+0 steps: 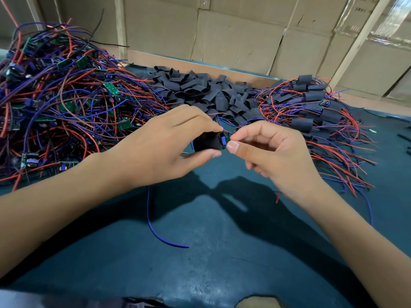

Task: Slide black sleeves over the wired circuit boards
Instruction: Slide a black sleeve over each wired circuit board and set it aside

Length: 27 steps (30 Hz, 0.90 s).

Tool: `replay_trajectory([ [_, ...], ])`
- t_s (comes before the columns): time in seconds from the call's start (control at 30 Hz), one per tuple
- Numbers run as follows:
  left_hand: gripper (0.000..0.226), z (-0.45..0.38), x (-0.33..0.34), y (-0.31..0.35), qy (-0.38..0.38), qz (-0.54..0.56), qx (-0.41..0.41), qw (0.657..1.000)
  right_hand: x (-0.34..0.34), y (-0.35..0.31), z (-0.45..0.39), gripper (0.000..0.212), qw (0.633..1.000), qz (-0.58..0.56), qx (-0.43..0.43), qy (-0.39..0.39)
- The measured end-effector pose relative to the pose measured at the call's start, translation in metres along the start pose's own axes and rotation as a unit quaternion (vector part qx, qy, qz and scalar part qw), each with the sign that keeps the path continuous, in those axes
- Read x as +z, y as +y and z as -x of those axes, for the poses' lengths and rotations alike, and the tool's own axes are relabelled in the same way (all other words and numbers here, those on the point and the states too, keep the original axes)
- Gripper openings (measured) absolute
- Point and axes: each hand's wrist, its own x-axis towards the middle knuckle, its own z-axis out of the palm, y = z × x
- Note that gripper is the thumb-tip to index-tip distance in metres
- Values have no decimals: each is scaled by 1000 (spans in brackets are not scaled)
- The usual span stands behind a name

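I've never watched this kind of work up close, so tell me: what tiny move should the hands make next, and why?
Probably push the board further into the black sleeve. The left hand grips the sleeve, the right hand pinches the board at its mouth, and the blue and green end still sticks out. The finished ones in the right pile look mostly covered.
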Motion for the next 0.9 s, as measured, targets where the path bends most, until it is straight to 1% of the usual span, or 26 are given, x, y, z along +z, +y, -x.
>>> replay_trajectory([
  [0.07,39,0,-2,1,-6,20,-24,1000,-2,-1,0,12,1000,-8,-3,-3],
  [0.13,43,0,-4,2,-24,38,-57,997,-6,-2,-1,16,1000,-21,11,-11],
  [0.17,41,0,-5,2,-34,41,-64,997,-8,-2,-2,19,999,-28,25,-15],
  [0.27,21,-1,-6,3,-58,55,-60,995,-9,-2,-2,17,998,-17,47,-38],
  [0.33,19,0,-6,6,-65,91,-71,991,-6,-3,0,13,998,1,36,-53],
  [0.4,18,2,-3,8,-66,123,-87,986,-3,-2,1,14,998,9,19,-55],
  [0.43,20,4,-1,8,-68,126,-91,986,-2,-2,1,15,998,9,9,-55],
  [0.57,48,7,7,5,-55,123,-109,985,-2,-1,0,17,999,10,-21,-38],
  [0.6,48,6,8,4,-42,122,-104,986,-2,-1,0,18,999,13,-27,-37],
  [0.73,30,3,9,1,4,83,-43,996,-2,1,1,14,997,30,-46,-53],
  [0.9,28,4,10,2,3,85,-32,996,-2,7,2,14,994,83,-47,-58],
])
